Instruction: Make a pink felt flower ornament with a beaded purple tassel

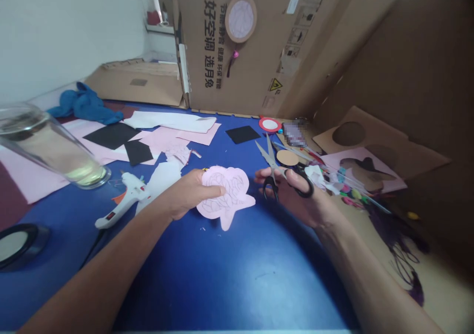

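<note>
A pink paper cutout (pixel 237 186) with rounded lobes, two pointed tails and fine line drawing on its face is pinched in my left hand (pixel 192 193), thumb on top. To its right, my right hand (pixel 296 195) has its fingers in the black handles of a pair of scissors (pixel 272 163). The blades point up and away, slightly parted, and do not touch the paper. Tiny pale scraps lie on the blue table (pixel 237 274) below the cutout.
At left are a white glue gun (pixel 124 200), a glass of pale liquid (pixel 55 146) and a tape roll (pixel 22 245). Pink, white and black sheets (pixel 111 136) lie behind. Craft bits (pixel 348 186) crowd the right. Cardboard walls (pixel 252 77) stand behind, with a round ornament (pixel 240 18) hanging.
</note>
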Demonstrator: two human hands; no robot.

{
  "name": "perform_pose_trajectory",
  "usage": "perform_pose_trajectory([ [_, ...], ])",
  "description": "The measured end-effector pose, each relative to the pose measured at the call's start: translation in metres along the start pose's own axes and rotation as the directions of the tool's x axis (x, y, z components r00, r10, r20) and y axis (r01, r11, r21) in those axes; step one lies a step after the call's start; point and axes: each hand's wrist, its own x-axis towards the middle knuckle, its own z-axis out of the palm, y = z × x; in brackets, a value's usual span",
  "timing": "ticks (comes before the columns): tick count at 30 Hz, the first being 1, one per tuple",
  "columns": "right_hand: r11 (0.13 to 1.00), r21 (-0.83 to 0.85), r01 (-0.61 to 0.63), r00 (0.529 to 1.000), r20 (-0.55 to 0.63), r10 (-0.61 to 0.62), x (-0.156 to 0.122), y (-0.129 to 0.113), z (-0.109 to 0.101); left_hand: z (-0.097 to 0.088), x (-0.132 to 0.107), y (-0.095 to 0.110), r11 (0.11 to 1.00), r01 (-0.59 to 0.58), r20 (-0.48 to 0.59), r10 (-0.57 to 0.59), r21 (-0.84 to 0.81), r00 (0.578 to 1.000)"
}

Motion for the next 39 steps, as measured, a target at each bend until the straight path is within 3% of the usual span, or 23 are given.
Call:
perform_pose_trajectory([
  [11,0.987,-0.155,0.029,0.989,0.149,-0.005,-0.007,-0.004,0.012,0.005,-0.003,0.002,0.998,-0.061,0.063,0.059,0.028,0.996],
  [22,0.977,-0.21,-0.04,0.995,0.081,0.059,-0.004,-0.004,0.019,0.003,-0.002,-0.002,0.996,0.005,0.123,0.006,-0.089,0.992],
  [31,0.99,-0.123,-0.066,0.998,0.016,0.069,0.002,0.008,0.015,0.002,0.005,-0.006,0.924,0.068,0.111,-0.028,-0.375,0.993],
  [35,0.995,-0.076,-0.067,0.997,-0.053,0.063,0.006,0.012,0.014,0.004,0.007,-0.007,0.883,0.029,0.054,-0.004,-0.469,0.999],
  [39,0.998,-0.045,-0.038,0.994,-0.1,0.034,0.007,0.012,0.016,0.014,0.005,-0.003,0.829,-0.075,0.024,0.106,-0.554,0.994],
])
